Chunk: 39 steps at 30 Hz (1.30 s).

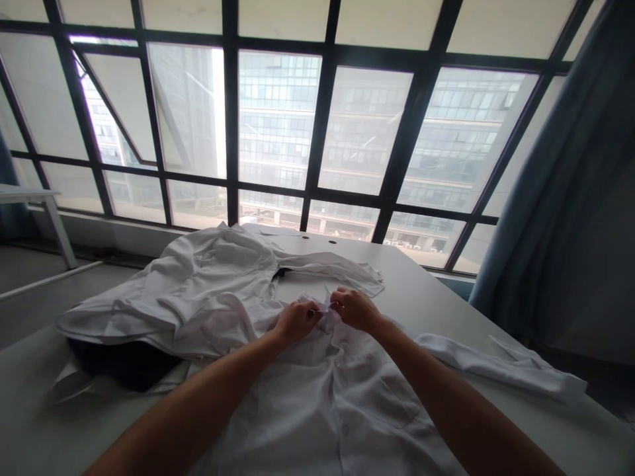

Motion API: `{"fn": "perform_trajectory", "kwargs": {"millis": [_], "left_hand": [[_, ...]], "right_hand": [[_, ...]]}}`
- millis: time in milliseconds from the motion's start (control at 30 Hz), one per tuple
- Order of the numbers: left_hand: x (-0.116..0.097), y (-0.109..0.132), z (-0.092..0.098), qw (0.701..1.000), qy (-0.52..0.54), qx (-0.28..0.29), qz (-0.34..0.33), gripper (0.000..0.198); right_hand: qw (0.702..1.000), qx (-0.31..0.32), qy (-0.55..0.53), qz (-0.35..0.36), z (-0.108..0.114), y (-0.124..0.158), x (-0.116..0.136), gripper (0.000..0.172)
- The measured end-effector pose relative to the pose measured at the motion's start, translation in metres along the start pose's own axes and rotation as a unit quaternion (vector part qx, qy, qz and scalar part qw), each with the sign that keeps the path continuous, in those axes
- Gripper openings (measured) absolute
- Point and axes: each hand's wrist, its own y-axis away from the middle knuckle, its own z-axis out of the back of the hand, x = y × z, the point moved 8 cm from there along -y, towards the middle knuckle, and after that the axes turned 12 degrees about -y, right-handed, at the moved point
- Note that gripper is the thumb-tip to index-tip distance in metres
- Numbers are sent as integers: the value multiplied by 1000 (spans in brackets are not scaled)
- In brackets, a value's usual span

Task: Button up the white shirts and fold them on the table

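A white button-up shirt (307, 396) lies spread on the table in front of me, its front placket running up the middle and its collar end away from me. At the collar, my left hand (299, 320) is closed in a pinch on the cloth. Just right of it, my right hand (355, 309) pinches the other side of the collar. The fingertips of both hands nearly meet; any button between them is too small to make out. One sleeve (501, 363) of the shirt stretches out to the right.
More white shirts (198, 277) are heaped at the left, with something dark (124, 362) beneath them. The white table (426, 297) reaches toward the windows. Another white table (30, 193) stands far left; a blue curtain (540, 198) hangs at the right.
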Motion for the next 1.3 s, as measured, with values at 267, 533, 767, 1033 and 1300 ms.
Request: {"fn": "perform_trajectory", "kwargs": {"millis": [267,533,767,1033,1300], "left_hand": [[-3,1,2,998,-53,-12,9,23],[-17,2,-10,995,67,10,-70,27],[-24,4,-15,987,125,16,-99,25],[-31,9,-17,993,54,45,-98,22],[-30,8,-22,993,19,46,-107,20]], "right_hand": [[990,-82,-86,75,9,46,10,28],[987,-92,-120,50,-24,52,10,27],[976,-155,-151,-14,-25,55,-8,21],[987,-118,-104,25,-29,56,-4,27],[987,-99,-120,31,-32,54,-6,27]]}}
